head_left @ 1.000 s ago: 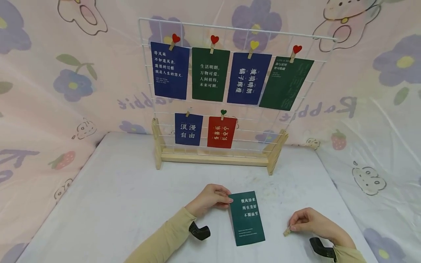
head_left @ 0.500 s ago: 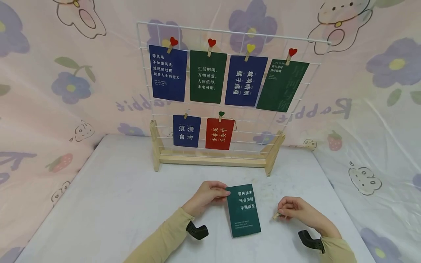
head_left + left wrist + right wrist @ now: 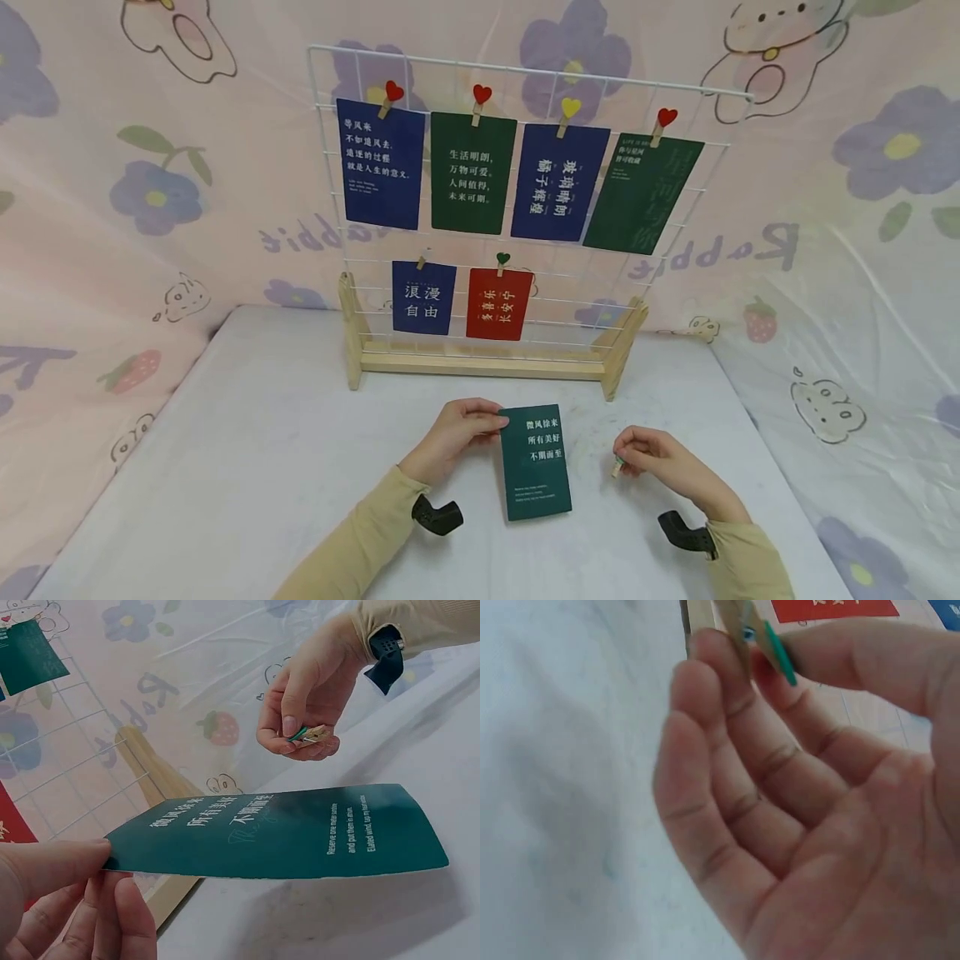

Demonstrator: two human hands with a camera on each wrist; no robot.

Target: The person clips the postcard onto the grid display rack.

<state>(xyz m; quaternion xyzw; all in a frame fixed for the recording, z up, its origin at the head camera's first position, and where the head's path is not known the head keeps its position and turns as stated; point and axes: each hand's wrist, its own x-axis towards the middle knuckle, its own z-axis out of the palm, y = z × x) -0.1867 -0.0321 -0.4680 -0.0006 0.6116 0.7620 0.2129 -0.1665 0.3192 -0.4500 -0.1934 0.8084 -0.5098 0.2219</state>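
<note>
My left hand (image 3: pixel 456 435) pinches a dark green card (image 3: pixel 536 475) by its upper left corner, thumb on top. In the left wrist view the card (image 3: pixel 300 832) is held off the table, its printed side up with white characters and small English lines. My right hand (image 3: pixel 667 467) is to the right of the card, apart from it, and pinches a small wooden clothespin (image 3: pixel 617 467) between thumb and fingertips. A green piece shows on the clothespin (image 3: pixel 742 634) in the right wrist view.
Behind the hands stands a white wire grid rack (image 3: pixel 480 257) on a wooden base (image 3: pixel 480 364). Blue, green and red cards hang from it by heart-topped clothespins, a red card (image 3: pixel 497 304) among them. A white cloth covers the table (image 3: pixel 262 467); a patterned curtain surrounds it.
The left hand has moved the green card up and to the left, toward the rack. The right hand, still pinching the clothespin, has come up and left as well.
</note>
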